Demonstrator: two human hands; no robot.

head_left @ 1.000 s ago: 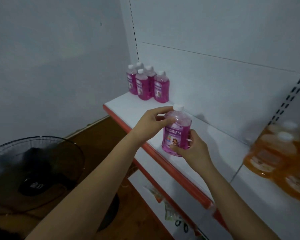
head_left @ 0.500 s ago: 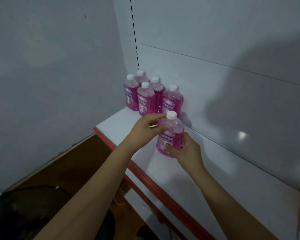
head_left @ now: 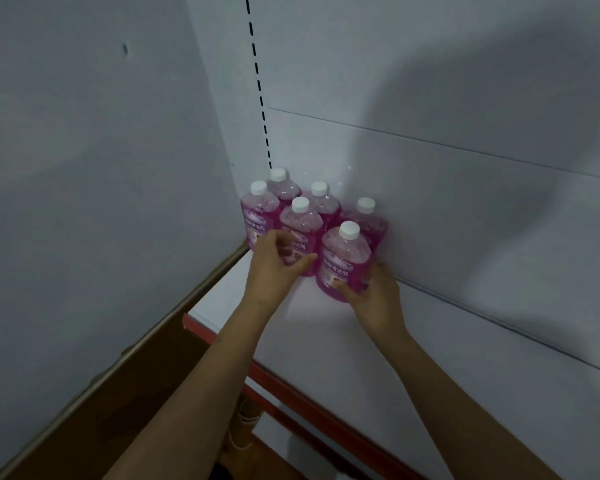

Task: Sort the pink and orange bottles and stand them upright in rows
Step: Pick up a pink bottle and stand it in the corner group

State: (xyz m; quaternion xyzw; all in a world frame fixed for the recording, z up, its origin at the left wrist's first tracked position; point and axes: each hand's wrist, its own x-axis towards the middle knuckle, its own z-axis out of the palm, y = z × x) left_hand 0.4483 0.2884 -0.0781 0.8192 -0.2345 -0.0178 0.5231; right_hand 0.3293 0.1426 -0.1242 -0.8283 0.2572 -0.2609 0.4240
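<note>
1. Shelf [head_left: 326, 341]: white board with a red front edge, set into the corner between a grey wall [head_left: 84, 168] and the white back panel [head_left: 430, 98].
2. Pink bottles: six in all, upright, white-capped, grouped in the shelf's far left corner in two rows of three.
3. Front-row right bottle [head_left: 345, 261]: stands on the shelf just beside its neighbours, label facing the viewer.
4. Right hand [head_left: 374, 299]: grasps item 3 low on its body, thumb across the label, fingers wrapped round the right side.
5. Left hand [head_left: 274, 261]: fingers loosely curled against the label of the middle front bottle [head_left: 300, 230]; whether it grips that bottle cannot be told.
6. Wooden floor [head_left: 136, 393]: visible below the shelf at lower left.
</note>
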